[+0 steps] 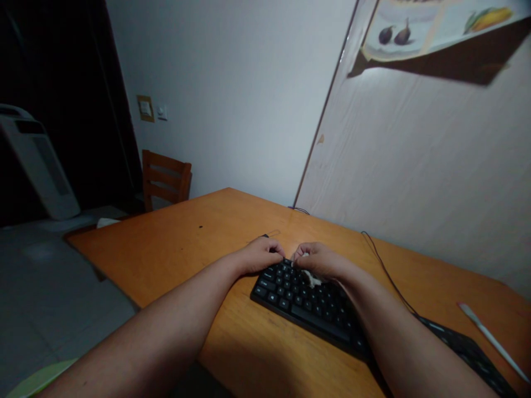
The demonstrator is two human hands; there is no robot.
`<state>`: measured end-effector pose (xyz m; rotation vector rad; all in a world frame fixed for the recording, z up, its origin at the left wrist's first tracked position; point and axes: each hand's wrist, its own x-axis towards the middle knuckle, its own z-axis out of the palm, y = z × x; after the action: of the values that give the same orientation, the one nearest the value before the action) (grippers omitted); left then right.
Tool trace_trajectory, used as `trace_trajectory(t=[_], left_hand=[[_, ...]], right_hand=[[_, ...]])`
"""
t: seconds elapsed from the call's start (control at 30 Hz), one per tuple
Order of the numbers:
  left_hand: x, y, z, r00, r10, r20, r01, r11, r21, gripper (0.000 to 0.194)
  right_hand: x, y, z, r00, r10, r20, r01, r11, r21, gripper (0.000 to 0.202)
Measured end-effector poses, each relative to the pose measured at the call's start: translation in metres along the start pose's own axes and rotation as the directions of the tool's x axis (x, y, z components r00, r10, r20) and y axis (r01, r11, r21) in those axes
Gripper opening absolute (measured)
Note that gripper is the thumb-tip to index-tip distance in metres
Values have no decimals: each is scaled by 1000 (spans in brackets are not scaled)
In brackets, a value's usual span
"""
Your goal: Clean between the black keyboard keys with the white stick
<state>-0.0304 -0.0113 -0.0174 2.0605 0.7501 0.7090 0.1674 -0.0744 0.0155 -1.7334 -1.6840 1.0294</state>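
A black keyboard (307,301) lies slantwise on the wooden table, its right part hidden under my right forearm. At its far left corner is my left hand (262,255), fingers curled and thumb on the edge by the top keys, closed on the keyboard. My right hand (318,260) is close by, above the upper rows of keys, with thumb and fingers pinched together. Out of that hand hangs a crumpled whitish cloth (313,280) with a dark patch, touching the keys. The fingertips of both hands are partly hidden.
A white-handled brush (492,337) lies at the right of the wooden table (166,254), beside a black panel-like object (460,342). A black cable (384,265) runs toward the wall. Behind the left table edge stands a wooden chair (166,177). A clear-looking clip shape lies beyond my left hand.
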Motion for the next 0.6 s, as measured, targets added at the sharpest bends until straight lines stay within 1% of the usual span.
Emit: trace_trajectory(t=[0.07,0.17,0.4,0.53,0.6], left_hand=[[0,-1,1,1000,-5,-7,5,1000,-10,12],[0,-2,1,1000,-4,-11,4,1000,-13,13],[-2,2,0,1000,-8,-2,8,1000,16,14],[-3,4,0,1000,-2,-1,2,1000,9,14],[-3,4,0,1000,0,1,0,1000,0,13]], right_hand=[[1,-2,2,1000,3,-18,-4,999,-41,8],[3,-3,2,1000,10,-23,-11,998,-59,6],[4,-1,-1,1000,9,14,-8,999,-54,5],[2,-2,2,999,20,-32,-21,998,-52,5],[2,-3,1,999,22,-35,-24,998,-53,4]])
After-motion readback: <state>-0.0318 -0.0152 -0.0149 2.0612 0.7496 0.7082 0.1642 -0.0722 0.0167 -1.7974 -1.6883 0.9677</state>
